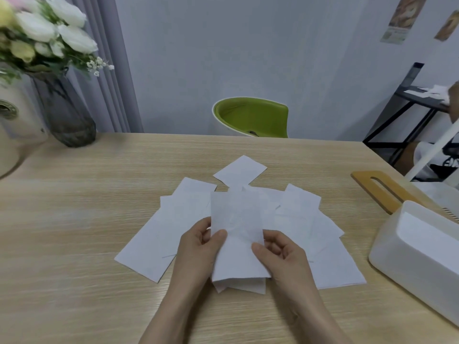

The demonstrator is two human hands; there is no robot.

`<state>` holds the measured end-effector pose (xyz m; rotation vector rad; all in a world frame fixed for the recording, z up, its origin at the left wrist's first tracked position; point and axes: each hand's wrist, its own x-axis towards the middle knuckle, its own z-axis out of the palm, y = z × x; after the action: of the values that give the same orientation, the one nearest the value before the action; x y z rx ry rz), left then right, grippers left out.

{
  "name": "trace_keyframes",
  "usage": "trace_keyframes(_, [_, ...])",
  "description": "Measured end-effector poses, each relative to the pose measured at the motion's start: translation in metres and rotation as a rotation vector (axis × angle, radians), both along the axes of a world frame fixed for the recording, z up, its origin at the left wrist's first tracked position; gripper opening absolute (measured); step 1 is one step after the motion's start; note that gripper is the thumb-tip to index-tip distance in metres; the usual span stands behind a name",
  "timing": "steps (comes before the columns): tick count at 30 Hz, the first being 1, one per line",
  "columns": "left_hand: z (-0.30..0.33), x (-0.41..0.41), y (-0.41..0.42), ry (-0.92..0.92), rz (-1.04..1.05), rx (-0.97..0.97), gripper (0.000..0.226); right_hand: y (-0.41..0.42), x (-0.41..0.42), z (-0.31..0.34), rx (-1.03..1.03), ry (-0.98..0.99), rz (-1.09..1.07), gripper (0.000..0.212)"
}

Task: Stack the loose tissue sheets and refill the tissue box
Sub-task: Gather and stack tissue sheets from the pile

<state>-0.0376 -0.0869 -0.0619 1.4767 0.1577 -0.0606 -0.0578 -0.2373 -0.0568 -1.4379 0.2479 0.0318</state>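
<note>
My left hand point(198, 242) and right hand point(278, 252) pinch a tissue stack point(237, 234), long axis pointing away from me, above loose sheets point(149, 247) on the counter point(74, 219); open tissue box point(417, 247) nearer my right.

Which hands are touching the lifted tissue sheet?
Touching, both: head view shows left hand and right hand pinching the tissue sheet edges.

I see a pale wall point(248, 45), grey curtain point(106, 70), green chair point(250, 116), black shelf point(409, 108) behind the wooden table point(74, 219)
</note>
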Motion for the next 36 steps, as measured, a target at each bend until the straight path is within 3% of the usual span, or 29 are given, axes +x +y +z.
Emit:
trace_keyframes(3, [-0.001, 0.006, 0.014, -0.031, 0.098, 0.0, 0.021, -0.003, 0.008, -0.003, -0.174, -0.076, 0.007, 0.019])
trace_keyframes(9, [-0.016, 0.011, 0.05, 0.006, 0.257, -0.088, 0.02, -0.025, 0.058, -0.013, -1.071, -0.541, 0.174, 0.04])
trace_keyframes(14, [-0.023, 0.013, 0.053, 0.043, 0.283, -0.135, 0.02, -0.023, 0.101, -0.004, -1.361, -0.652, 0.479, 0.05])
trace_keyframes(22, [-0.021, 0.013, 0.051, 0.041, 0.285, -0.16, 0.02, -0.017, 0.114, -0.005, -1.404, -0.738, 0.5, 0.008])
trace_keyframes(33, [-0.022, 0.013, 0.051, 0.043, 0.253, -0.136, 0.019, -0.028, 0.094, 0.014, -1.244, -0.697, 0.375, 0.01])
trace_keyframes(36, [-0.02, 0.012, 0.051, 0.045, 0.25, -0.139, 0.02, -0.036, 0.088, 0.022, -1.115, -0.619, 0.256, 0.015])
